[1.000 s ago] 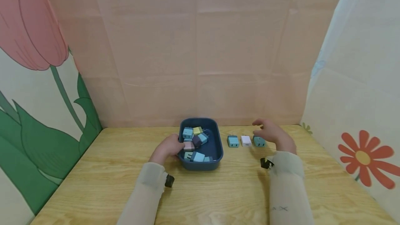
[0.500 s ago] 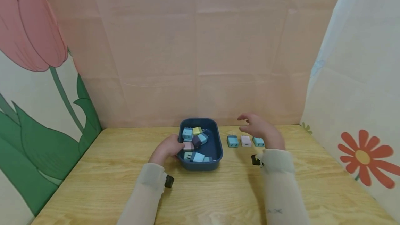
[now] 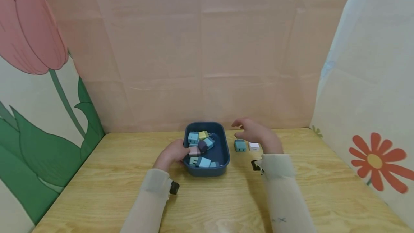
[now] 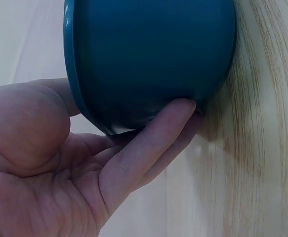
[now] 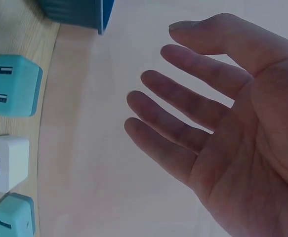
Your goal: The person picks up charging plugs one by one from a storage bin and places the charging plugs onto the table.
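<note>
My left hand grips the left wall of a dark blue bin, thumb over the rim and fingers against the outside, as the left wrist view shows. Inside the bin lie several plug chargers, among them a blue one, a yellow one and a pinkish one. To the bin's right, my right hand hovers above the table with fingers spread and nothing in it. Below it stand a teal charger, a white charger and another teal charger, which is hidden in the head view.
The wooden table reaches back to a pinkish cloth backdrop. A tulip-printed panel borders the left side, and a flower-printed sheet the right.
My right hand has moved left, from over the rightmost teal charger to over the white and left teal ones. My left hand and the bin have stayed in place.
</note>
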`<act>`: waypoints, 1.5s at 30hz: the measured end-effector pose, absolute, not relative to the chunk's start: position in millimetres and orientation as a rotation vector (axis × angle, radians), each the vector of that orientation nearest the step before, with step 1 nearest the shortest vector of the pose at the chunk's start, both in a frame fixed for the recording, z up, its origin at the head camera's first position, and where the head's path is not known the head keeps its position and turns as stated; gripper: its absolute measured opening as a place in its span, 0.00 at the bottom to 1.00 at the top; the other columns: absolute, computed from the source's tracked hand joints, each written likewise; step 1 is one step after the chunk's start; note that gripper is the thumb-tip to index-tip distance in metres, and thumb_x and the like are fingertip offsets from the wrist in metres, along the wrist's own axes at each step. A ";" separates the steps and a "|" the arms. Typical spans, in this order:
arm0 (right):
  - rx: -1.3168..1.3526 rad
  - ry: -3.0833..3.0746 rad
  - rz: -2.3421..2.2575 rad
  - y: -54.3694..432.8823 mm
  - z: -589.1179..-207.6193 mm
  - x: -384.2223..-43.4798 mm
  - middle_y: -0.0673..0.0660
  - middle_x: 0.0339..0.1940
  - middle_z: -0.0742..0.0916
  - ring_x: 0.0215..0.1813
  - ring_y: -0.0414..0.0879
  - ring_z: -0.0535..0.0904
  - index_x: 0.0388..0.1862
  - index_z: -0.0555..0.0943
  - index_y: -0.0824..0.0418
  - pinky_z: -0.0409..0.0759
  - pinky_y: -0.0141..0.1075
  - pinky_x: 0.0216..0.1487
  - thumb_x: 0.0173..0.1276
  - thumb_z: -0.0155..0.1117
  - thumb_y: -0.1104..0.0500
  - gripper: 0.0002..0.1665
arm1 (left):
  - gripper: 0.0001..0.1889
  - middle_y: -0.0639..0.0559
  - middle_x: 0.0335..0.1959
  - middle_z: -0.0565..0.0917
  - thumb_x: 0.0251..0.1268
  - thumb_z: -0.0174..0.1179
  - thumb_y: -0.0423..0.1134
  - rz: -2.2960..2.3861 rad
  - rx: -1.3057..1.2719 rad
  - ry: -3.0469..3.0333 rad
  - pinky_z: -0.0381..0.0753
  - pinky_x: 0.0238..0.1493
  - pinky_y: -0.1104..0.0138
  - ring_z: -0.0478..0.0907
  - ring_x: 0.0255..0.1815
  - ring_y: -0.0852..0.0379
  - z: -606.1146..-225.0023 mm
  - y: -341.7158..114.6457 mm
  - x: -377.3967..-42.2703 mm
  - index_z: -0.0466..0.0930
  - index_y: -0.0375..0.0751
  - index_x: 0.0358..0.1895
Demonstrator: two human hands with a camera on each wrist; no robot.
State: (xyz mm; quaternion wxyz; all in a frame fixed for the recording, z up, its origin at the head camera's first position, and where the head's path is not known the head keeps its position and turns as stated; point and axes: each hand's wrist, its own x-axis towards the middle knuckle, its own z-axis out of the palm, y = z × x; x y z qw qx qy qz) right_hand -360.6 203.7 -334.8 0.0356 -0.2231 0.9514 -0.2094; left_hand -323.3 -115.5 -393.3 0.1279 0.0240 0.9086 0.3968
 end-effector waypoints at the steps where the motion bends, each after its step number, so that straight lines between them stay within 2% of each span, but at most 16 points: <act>1: -0.683 2.919 -0.645 201.8 -334.6 -360.2 0.68 0.74 0.82 0.75 0.70 0.78 0.72 0.79 0.65 0.79 0.64 0.74 0.79 0.65 0.59 0.26 | 0.20 0.38 0.55 0.86 0.85 0.55 0.40 1.155 0.069 2.642 0.92 0.50 0.55 0.85 0.45 0.48 -392.9 -115.6 -322.9 0.76 0.30 0.69; 11: -0.629 2.888 -0.588 174.8 -331.6 -352.0 0.63 0.74 0.84 0.74 0.63 0.79 0.72 0.81 0.60 0.82 0.60 0.73 0.76 0.70 0.60 0.27 | 0.20 0.38 0.55 0.86 0.85 0.55 0.40 1.156 0.057 2.639 0.92 0.50 0.55 0.85 0.44 0.48 -392.3 -116.1 -323.4 0.76 0.30 0.68; 17: -0.677 2.860 -0.493 154.3 -334.4 -346.3 0.62 0.74 0.84 0.70 0.60 0.83 0.71 0.82 0.55 0.87 0.54 0.68 0.71 0.77 0.61 0.30 | 0.19 0.38 0.54 0.86 0.85 0.55 0.40 1.147 0.056 2.642 0.92 0.48 0.55 0.86 0.43 0.48 -393.5 -117.1 -323.8 0.77 0.30 0.67; 22: -0.693 2.781 -0.458 134.5 -336.8 -340.4 0.58 0.75 0.83 0.71 0.57 0.81 0.73 0.81 0.50 0.85 0.54 0.70 0.68 0.80 0.63 0.35 | 0.20 0.38 0.54 0.86 0.85 0.55 0.40 1.149 0.051 2.640 0.92 0.48 0.56 0.86 0.44 0.48 -394.9 -118.2 -325.1 0.76 0.30 0.68; 28: -0.778 2.675 -0.429 110.0 -338.8 -332.0 0.54 0.77 0.82 0.67 0.53 0.79 0.70 0.84 0.48 0.83 0.56 0.73 0.62 0.78 0.73 0.39 | 0.19 0.39 0.54 0.86 0.85 0.56 0.41 1.134 0.051 2.651 0.91 0.50 0.56 0.86 0.44 0.48 -395.9 -117.8 -327.3 0.78 0.31 0.67; 33: -0.899 2.647 -0.362 96.2 -341.1 -325.0 0.52 0.73 0.85 0.71 0.53 0.79 0.66 0.86 0.51 0.79 0.54 0.77 0.59 0.78 0.77 0.37 | 0.18 0.40 0.52 0.87 0.85 0.56 0.41 1.128 0.057 2.647 0.90 0.52 0.55 0.86 0.43 0.48 -395.6 -116.7 -327.9 0.79 0.31 0.65; 45: -0.911 2.619 -0.268 76.0 -342.3 -310.3 0.49 0.64 0.88 0.62 0.50 0.82 0.56 0.88 0.48 0.84 0.44 0.64 0.60 0.70 0.83 0.36 | 0.17 0.39 0.50 0.88 0.85 0.56 0.41 1.096 0.091 2.659 0.88 0.53 0.56 0.86 0.42 0.49 -394.4 -117.3 -328.2 0.81 0.31 0.61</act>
